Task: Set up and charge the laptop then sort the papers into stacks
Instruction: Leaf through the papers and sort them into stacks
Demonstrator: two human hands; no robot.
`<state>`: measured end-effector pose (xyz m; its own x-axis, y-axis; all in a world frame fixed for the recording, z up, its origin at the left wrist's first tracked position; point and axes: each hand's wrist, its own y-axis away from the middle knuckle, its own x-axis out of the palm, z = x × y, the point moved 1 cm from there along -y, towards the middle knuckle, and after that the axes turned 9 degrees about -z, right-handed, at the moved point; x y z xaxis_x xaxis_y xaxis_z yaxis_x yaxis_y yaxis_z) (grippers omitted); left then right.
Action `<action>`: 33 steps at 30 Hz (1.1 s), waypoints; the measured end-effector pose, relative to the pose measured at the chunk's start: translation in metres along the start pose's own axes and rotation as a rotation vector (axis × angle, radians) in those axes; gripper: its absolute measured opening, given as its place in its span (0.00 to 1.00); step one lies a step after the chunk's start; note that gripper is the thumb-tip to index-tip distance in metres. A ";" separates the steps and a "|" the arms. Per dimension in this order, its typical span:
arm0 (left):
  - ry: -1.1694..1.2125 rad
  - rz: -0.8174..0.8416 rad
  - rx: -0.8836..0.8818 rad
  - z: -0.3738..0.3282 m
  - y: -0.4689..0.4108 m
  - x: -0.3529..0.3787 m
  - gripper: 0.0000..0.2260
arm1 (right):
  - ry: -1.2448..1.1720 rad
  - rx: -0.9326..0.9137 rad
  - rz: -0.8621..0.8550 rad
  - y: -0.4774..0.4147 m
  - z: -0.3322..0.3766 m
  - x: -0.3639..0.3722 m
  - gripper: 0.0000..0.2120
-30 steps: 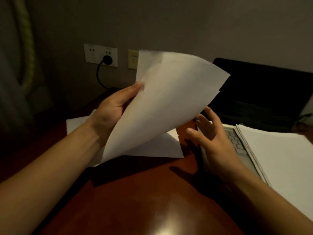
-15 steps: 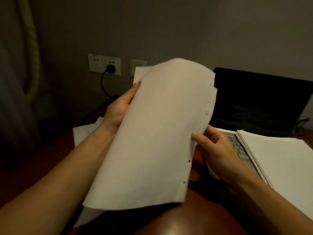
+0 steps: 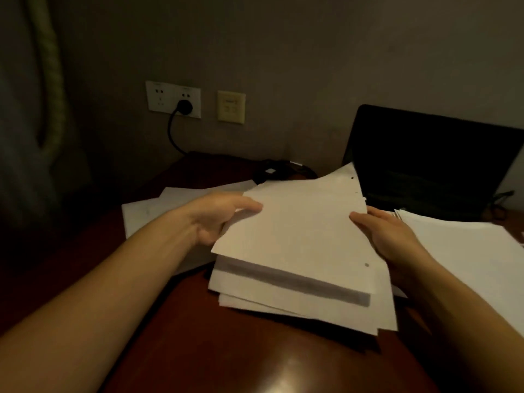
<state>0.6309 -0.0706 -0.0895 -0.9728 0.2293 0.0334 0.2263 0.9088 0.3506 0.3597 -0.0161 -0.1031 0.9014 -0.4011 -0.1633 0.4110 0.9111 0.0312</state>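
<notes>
Gripping hole-punched white paper stack | left hand pinches edge | right hand clasps edge | glossy desk

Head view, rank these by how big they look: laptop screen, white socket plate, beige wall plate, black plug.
1. laptop screen (nearer the camera, which helps)
2. white socket plate
3. beige wall plate
4. black plug

1. The punched sheet, raised and curled a second ago, now lies flat atop a pile of paper above the counter.
2. The left grip has dropped from the sheet's top corner to the pile's 9 o'clock edge, thumb on top.
3. The right grip, loose a second ago, now clasps the 3 o'clock edge.
</notes>
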 end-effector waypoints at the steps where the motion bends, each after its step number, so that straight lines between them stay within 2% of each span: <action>1: -0.055 -0.028 0.032 0.002 -0.001 0.000 0.10 | 0.003 0.040 0.056 -0.001 0.001 0.000 0.11; 3: -0.064 -0.064 0.091 0.002 -0.004 0.000 0.13 | 0.009 0.093 0.212 -0.001 0.001 0.001 0.14; 5: -0.041 -0.076 0.216 0.000 -0.004 -0.002 0.19 | 0.016 0.036 0.254 -0.002 0.000 0.000 0.19; 9: -0.028 -0.015 0.474 -0.009 0.000 0.000 0.28 | -0.045 -0.239 0.050 -0.001 0.005 -0.004 0.20; 11: -0.106 -0.046 0.451 -0.002 -0.003 0.004 0.27 | -0.059 -0.204 0.043 -0.004 0.001 -0.003 0.18; 14: -0.279 -0.116 0.304 0.018 -0.013 0.011 0.21 | 0.108 -0.106 0.104 -0.007 -0.012 0.000 0.20; 17: -0.412 -0.184 0.333 0.019 -0.016 0.013 0.22 | 0.158 -0.133 0.044 -0.002 -0.009 0.003 0.22; 22: -0.088 -0.239 0.615 0.003 -0.008 0.013 0.27 | -0.001 -0.432 -0.108 0.008 0.007 0.000 0.25; 27: 0.008 -0.197 0.844 -0.007 0.011 0.022 0.24 | -0.135 -0.644 -0.174 0.023 0.021 -0.001 0.27; 30: 0.067 -0.206 0.883 -0.009 0.017 0.026 0.24 | -0.185 -0.707 -0.203 0.027 0.023 -0.002 0.32; 33: 0.086 -0.220 0.863 -0.006 0.019 0.029 0.22 | -0.131 -0.710 -0.194 0.027 0.024 -0.002 0.33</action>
<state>0.6071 -0.0484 -0.0763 -0.9911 0.0238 0.1307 -0.0405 0.8827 -0.4682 0.3723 0.0072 -0.0783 0.8488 -0.5284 0.0193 0.4175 0.6473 -0.6377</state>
